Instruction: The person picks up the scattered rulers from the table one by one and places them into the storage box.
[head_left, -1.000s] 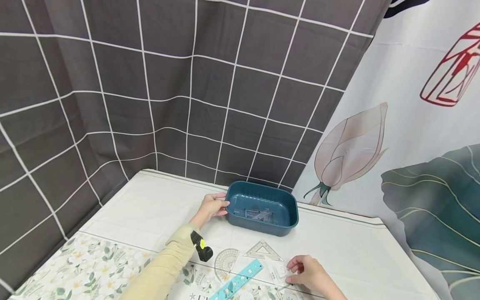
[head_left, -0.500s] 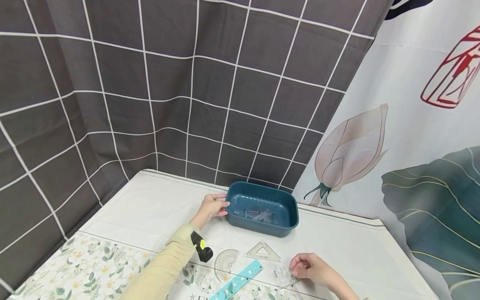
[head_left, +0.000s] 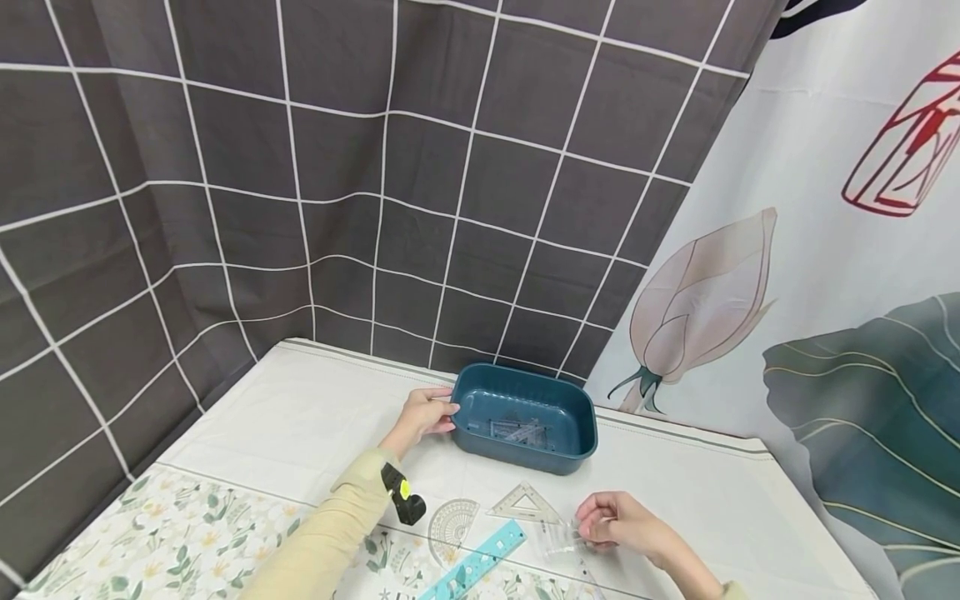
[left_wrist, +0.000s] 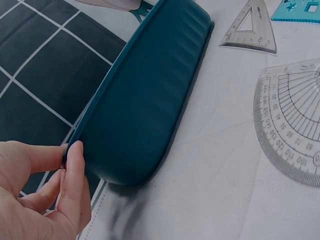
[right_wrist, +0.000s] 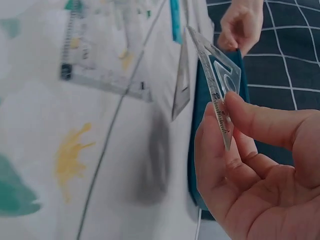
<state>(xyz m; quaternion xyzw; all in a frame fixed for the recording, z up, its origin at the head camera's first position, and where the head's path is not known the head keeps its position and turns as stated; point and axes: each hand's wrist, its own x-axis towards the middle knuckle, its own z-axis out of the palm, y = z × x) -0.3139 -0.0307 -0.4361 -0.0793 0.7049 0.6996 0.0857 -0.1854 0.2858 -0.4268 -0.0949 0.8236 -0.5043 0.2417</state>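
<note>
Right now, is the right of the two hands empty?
No, the right hand pinches a clear triangular ruler between thumb and fingers in the right wrist view.

Protractor [left_wrist: 291,121] numbered 100–140, set square [left_wrist: 260,29] marked 2, blurred digits on held triangle [right_wrist: 212,84]

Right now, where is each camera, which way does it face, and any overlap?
Head: on the head, facing forward and down at the blue bin; left grip, right grip and sleeves show.
Left wrist: on that wrist, facing the bin's outer wall; left grip shows.
Right wrist: on that wrist, facing a pinched clear triangle; both grips show.
Shared, head and left wrist: bin, left grip, protractor.
</note>
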